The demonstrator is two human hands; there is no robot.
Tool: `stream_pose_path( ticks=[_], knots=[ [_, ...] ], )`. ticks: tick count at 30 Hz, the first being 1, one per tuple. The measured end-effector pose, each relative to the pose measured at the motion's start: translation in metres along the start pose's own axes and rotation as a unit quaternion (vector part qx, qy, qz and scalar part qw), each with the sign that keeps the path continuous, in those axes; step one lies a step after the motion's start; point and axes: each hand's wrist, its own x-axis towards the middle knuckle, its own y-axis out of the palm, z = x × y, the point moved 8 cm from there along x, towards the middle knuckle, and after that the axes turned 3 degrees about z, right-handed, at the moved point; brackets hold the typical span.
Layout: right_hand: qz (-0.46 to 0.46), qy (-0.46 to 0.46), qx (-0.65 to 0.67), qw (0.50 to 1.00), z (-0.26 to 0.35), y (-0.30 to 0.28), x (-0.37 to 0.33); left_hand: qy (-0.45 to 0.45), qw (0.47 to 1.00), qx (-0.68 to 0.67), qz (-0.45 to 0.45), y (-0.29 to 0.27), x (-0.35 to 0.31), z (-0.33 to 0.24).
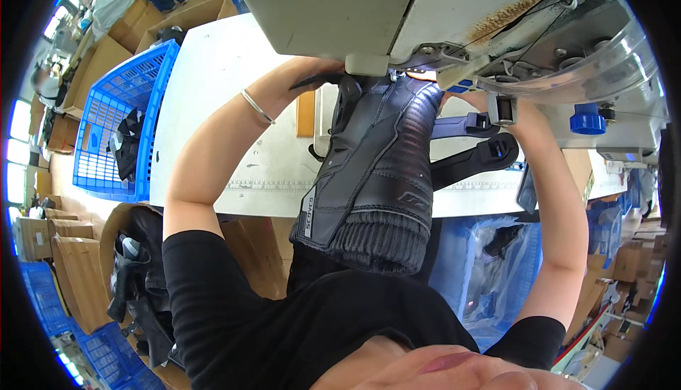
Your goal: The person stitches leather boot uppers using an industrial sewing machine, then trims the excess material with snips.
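Observation:
A black padded boot upper (383, 156) with a ribbed cuff lies lengthwise on the white worktable (248, 177), its cuff hanging past the near edge. Its far end is under the head of a sewing machine (340, 7), lit by a bright lamp. My left hand (319, 69) reaches the far left side of the upper beside a black strap; the machine head covers its fingers. On the other side my right hand (489, 99) is at the upper's far right, mostly hidden behind machine parts. Two buckled straps (479, 157) stick out to the right of the upper.
Left of the table stands a blue plastic crate (117, 127) with black pieces inside. Below it a carton (120, 227) holds more black pieces. A blue plastic-lined bin (489, 269) is under the table's near right edge. Cardboard boxes (78, 262) stand further left.

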Motion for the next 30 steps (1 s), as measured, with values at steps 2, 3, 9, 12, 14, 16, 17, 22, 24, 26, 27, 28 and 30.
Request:
stream_pose_path(
  ticks=[2, 3, 9, 12, 14, 16, 17, 22, 24, 26, 27, 28, 30],
  knots=[
    [-0.002, -0.002, 0.001, 1.000, 0.002, 0.000, 0.000, -0.003, 1.000, -0.004, 0.001, -0.001, 0.000, 0.001],
    [-0.003, -0.003, 0.001, 1.000, 0.003, 0.000, 0.000, -0.005, 1.000, -0.007, 0.002, -0.002, 0.000, 0.001],
    [-0.015, -0.002, 0.003, 1.000, 0.006, -0.002, -0.003, -0.013, 1.000, -0.022, 0.003, -0.006, 0.000, 0.005],
    [-0.020, 0.000, 0.007, 1.000, 0.003, -0.003, -0.005, -0.018, 0.999, -0.034, 0.002, -0.007, 0.000, 0.007],
    [-0.021, 0.002, 0.012, 1.000, 0.001, -0.004, -0.005, -0.028, 0.998, -0.053, 0.003, -0.007, 0.001, 0.011],
    [-0.019, 0.006, 0.014, 1.000, 0.002, -0.006, -0.006, -0.042, 0.996, -0.082, 0.006, -0.007, 0.003, 0.015],
    [-0.019, 0.008, 0.016, 1.000, 0.004, -0.007, -0.007, -0.051, 0.994, -0.100, 0.004, -0.007, 0.004, 0.018],
    [-0.020, 0.024, 0.020, 0.999, 0.010, -0.012, -0.015, -0.102, 0.969, -0.226, -0.020, 0.001, 0.004, 0.045],
    [-0.019, 0.032, 0.029, 0.999, 0.005, -0.013, -0.017, -0.112, 0.955, -0.271, -0.039, 0.003, 0.000, 0.056],
    [-0.026, 0.043, 0.039, 0.998, -0.002, -0.013, -0.019, -0.113, 0.944, -0.306, -0.057, 0.002, -0.004, 0.061],
    [-0.048, 0.038, 0.053, 0.997, -0.002, -0.016, -0.022, -0.115, 0.938, -0.320, -0.068, 0.001, -0.006, 0.061],
    [-0.116, -0.022, 0.085, 0.989, 0.009, -0.029, -0.030, -0.134, 0.935, -0.318, -0.076, 0.002, -0.008, 0.063],
    [-0.315, -0.159, 0.104, 0.930, 0.043, -0.053, -0.078, -0.130, 0.931, -0.330, -0.085, 0.004, -0.011, 0.057]
  ],
)
